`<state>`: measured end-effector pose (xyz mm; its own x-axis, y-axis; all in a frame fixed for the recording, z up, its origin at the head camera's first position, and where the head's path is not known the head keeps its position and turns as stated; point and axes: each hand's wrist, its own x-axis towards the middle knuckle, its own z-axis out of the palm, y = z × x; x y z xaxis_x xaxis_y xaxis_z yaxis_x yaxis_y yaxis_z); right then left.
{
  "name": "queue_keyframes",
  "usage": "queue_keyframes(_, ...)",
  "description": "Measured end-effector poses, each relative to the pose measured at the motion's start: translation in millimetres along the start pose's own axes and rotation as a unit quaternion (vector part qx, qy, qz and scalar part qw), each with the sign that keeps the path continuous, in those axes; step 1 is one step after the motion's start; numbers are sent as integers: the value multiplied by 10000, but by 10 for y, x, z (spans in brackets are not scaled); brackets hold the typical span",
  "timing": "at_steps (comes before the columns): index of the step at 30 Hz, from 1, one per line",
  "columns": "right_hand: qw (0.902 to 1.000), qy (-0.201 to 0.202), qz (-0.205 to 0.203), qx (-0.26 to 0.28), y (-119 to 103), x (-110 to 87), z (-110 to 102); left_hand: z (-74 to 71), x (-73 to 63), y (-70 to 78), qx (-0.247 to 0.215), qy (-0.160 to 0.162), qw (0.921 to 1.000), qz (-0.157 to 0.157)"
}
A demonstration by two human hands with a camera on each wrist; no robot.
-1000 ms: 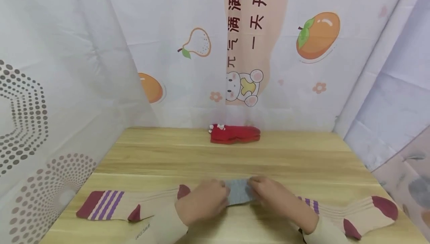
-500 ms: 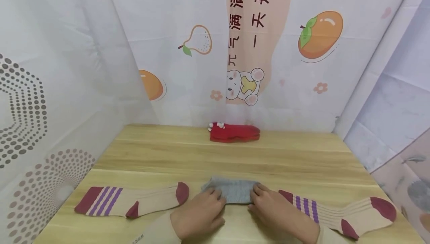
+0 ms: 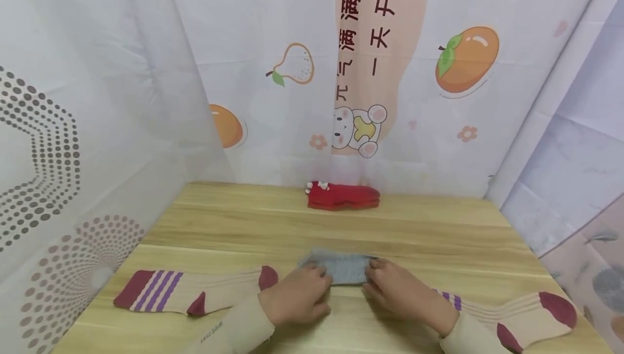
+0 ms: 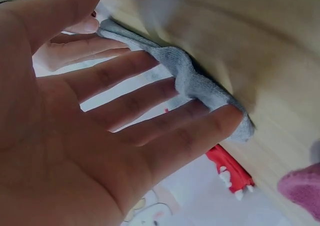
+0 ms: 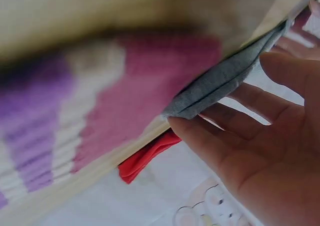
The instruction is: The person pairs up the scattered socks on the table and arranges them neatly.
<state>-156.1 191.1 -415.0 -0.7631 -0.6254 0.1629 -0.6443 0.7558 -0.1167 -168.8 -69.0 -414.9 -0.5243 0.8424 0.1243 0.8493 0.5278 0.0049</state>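
In the head view a folded light-grey sock (image 3: 348,269) lies flat near the front middle of the table, between both hands. My left hand (image 3: 296,295) touches its left end with the fingertips. In the left wrist view those fingers (image 4: 185,136) are long and spread along the grey cloth, with the thumb apart from it. My right hand (image 3: 402,293) has its fingertips at the sock's right end. The right wrist view shows these fingers (image 5: 200,138) extended against the sock's edge, the thumb near its upper side.
Left of the hands lies a cream sock (image 3: 229,292) with purple stripes and maroon toe; a matching sock (image 3: 517,310) lies at the right, partly behind the right forearm. Folded red socks (image 3: 346,197) with a white figure sit at the table's back edge, before a printed curtain (image 3: 273,159).
The hands' grip at the sock's ends a second ago has loosened to fingertips laid on it. Since half a second ago, sock and hands have shifted slightly toward the back of the table.
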Motion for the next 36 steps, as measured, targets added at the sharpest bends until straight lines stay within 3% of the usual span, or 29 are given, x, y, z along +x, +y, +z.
queue_keyframes(8,9991,-17,-44,429,194,155,-3,-42,226,-254,-936,-518,9938,-315)
queue_keyframes(15,9999,37,-98,103,258,237,-30,-40,304,-358,-1165,-583,9907,-391)
queue_keyframes(22,9993,-166,99,313,345,330,-39,-42,399,-451,-1324,-704,9871,-563)
queue_keyframes(36,9856,-638,1177,1033,620,613,-120,-11,654,-708,-1251,-630,9870,-793)
